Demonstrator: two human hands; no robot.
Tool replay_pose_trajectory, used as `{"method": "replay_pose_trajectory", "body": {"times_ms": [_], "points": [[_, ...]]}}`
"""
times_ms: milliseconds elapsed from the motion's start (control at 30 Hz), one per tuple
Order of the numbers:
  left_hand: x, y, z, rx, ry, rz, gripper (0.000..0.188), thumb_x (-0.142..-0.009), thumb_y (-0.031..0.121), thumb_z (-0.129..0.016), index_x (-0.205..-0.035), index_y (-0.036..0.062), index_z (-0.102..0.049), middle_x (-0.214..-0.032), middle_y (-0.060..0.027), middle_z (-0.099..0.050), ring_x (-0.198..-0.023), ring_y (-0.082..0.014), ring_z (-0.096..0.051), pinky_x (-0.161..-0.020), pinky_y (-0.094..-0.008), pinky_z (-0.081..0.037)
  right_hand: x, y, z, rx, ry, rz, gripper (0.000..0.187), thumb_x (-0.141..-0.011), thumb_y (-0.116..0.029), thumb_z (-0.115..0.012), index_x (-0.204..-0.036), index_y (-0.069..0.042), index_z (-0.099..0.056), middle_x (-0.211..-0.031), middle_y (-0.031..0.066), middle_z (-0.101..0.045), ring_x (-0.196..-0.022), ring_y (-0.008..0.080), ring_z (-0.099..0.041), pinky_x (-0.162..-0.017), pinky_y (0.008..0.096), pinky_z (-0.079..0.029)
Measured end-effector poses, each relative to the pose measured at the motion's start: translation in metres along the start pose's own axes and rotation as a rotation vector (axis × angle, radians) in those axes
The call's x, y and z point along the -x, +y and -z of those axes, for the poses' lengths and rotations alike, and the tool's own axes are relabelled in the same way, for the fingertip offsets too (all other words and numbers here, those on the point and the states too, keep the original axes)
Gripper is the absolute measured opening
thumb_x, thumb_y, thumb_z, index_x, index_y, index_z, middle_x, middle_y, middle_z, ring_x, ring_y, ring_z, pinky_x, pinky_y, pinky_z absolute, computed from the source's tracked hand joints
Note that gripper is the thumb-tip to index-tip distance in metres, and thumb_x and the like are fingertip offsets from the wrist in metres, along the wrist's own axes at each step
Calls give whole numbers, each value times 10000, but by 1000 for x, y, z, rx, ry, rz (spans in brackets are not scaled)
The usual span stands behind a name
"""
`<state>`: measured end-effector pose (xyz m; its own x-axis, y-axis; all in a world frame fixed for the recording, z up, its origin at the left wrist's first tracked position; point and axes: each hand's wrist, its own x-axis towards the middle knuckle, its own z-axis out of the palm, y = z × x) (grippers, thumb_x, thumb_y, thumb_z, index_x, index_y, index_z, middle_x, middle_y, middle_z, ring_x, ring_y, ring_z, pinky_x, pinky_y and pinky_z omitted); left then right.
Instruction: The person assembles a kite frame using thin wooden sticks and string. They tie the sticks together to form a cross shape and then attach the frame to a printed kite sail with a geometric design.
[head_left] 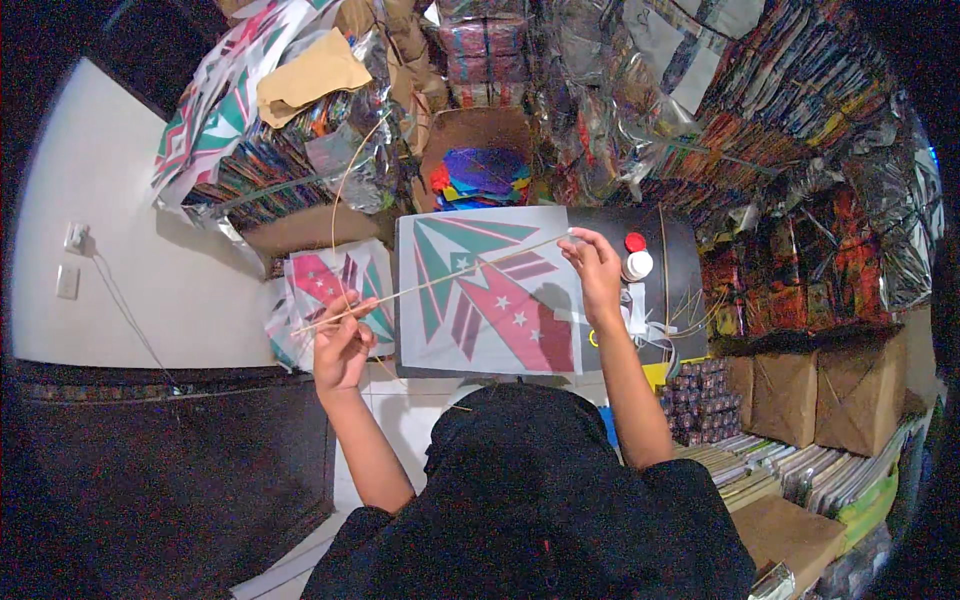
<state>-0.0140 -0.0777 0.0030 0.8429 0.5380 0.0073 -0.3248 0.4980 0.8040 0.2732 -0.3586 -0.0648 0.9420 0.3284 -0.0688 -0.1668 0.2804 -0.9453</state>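
Note:
My left hand (343, 352) is closed round the lower left part of a thin straight stick (430, 284), probably bamboo. My right hand (598, 276) pinches the stick's other end between thumb and fingertips. Held this way, the stick slants over a white sheet (415, 350) printed with green and red wedges and white stars. A second thin stick (335, 215), bowed, rises from my left hand toward the stacks at the back. Whether its lower end continues past the palm as one piece is hard to make out.
Beside the sheet on the dark table (683, 250) stand a white bottle (636, 265) and a red cap (635, 242). More printed sheets (315, 285) lie left. An open cardboard box (435, 150) holds colourful pieces. Wrapped stacks (780, 110) crowd the back and right; a white panel (120, 250) stands left.

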Motion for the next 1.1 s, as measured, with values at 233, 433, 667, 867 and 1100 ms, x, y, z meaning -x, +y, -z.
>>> {"method": "replay_pose_trajectory", "body": {"times_ms": [233,433,667,867,1100], "points": [[2,1,-3,7,9,6,449,-913,51,-665,-1340,-12,-542,-1212,-274,-644,-746,-159,-669,-661,-305,-525,3,0,-2,-37,2,-48,248,-959,-87,-513,-1158,-3,-635,-1156,116,-660,-1079,215,-668,-895,305,-530],[2,2,-2,15,-15,15,449,-913,52,-665,-1342,-2,-544,-1223,-260,-646,-749,-152,-669,-665,-305,-528,7,-3,-4,-16,15,-46,231,-961,-97,-533,-1133,-30,-671,-1201,88,-636,-1084,210,-655,-876,317,-537],[0,3,-3,-54,-17,24,437,-945,105,-651,-1366,60,-538,-1219,-198,-667,-708,-126,-638,-633,-299,-510,8,-2,-6,118,65,5,213,-932,-114,-569,-1061,-104,-738,-1264,60,-556,-1063,174,-595,-819,309,-540],[-1,4,-5,-51,-20,21,445,-938,100,-660,-1362,43,-535,-1208,-204,-669,-706,-129,-630,-634,-290,-497,13,-9,-10,201,61,4,219,-934,-121,-561,-1078,-100,-724,-1248,32,-556,-1022,142,-571,-802,301,-500],[-1,3,-3,-58,-23,12,457,-929,88,-667,-1363,32,-531,-1215,-208,-665,-701,-128,-623,-629,-285,-499,17,-10,-12,230,77,6,236,-872,-84,-605,-1060,-113,-744,-1177,71,-573,-1081,196,-557,-864,296,-490]]}}
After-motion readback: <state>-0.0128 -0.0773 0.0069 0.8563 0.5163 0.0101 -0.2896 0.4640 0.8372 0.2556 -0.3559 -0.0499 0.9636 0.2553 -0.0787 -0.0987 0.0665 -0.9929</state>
